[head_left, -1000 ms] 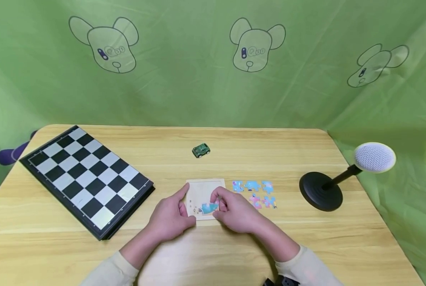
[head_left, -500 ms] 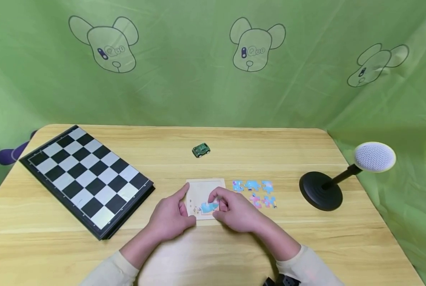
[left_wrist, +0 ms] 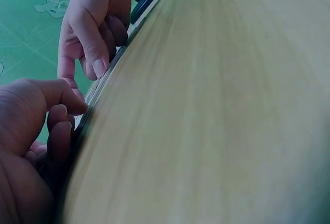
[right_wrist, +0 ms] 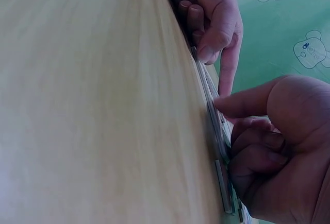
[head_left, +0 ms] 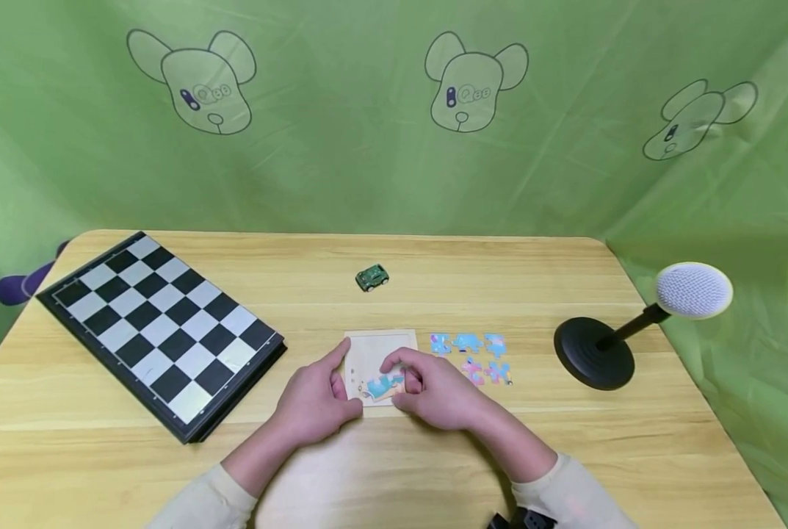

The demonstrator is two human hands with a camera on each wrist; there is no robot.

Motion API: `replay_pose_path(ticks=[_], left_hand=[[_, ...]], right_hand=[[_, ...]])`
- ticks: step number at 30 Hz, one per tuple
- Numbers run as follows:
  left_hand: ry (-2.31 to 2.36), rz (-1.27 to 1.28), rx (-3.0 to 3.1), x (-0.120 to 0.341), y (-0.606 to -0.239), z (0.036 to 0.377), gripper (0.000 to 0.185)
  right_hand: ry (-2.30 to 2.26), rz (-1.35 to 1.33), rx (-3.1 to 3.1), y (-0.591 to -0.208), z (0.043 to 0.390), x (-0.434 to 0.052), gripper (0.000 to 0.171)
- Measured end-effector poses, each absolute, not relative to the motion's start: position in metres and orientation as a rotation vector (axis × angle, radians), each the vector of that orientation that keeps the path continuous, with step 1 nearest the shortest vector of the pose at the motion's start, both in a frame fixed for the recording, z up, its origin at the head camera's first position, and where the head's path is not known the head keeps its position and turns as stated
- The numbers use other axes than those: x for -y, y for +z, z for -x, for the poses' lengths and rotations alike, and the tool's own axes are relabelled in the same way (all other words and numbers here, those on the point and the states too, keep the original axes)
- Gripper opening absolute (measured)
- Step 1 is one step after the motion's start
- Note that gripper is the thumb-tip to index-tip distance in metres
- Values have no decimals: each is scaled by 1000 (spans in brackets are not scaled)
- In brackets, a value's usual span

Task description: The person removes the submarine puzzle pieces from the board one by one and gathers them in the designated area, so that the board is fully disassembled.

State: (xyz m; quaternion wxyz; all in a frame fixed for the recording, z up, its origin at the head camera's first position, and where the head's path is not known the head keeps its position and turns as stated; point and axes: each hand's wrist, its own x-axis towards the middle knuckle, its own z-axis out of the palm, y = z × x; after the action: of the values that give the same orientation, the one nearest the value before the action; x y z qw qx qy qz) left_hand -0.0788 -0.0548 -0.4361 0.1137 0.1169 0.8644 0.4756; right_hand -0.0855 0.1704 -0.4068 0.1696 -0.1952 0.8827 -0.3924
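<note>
A pale, square puzzle board lies flat at mid-table. My left hand holds its left side, index finger near the upper corner and thumb at the lower corner. Blue and orange jigsaw pieces sit tilted in the board's lower part. Over their right end, my right hand pinches a jigsaw piece between thumb and index finger, largely hiding it. In the right wrist view, the right hand has its thumb at the board's edge and its other fingers curled. Several loose blue and pink pieces lie right of the board.
A folded chessboard occupies the table's left side. Behind the puzzle board is a small green toy car. A microphone on a black round stand stands at the right. Green printed cloth hangs behind the table.
The pieces in the board have turned, their right end rising away from me. My right index finger has shifted slightly left. The left hand and board stay put.
</note>
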Motion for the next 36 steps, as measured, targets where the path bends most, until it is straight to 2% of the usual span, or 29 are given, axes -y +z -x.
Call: replay_pose_path(ticks=[4,11,20,25,36], left_hand=[[1396,-328,-2529,55,-436,79,93],[1398,-333,-2526,56,-436,79,93],[1400,-333,-2513,55,-436,79,93],[1391,-336,-2523,55,-435,78,94],[1387,-337,-2530,54,-435,78,94]], right_hand=[[-1093,556,-2515,-407,85,-169,37],[-1024,598,-2560,-406,82,-167,29],[-995,527,-2646,-399,71,-171,32],[-1034,484,-2647,-385,62,-183,31],[-1093,303,-2637,-382,55,-223,33]])
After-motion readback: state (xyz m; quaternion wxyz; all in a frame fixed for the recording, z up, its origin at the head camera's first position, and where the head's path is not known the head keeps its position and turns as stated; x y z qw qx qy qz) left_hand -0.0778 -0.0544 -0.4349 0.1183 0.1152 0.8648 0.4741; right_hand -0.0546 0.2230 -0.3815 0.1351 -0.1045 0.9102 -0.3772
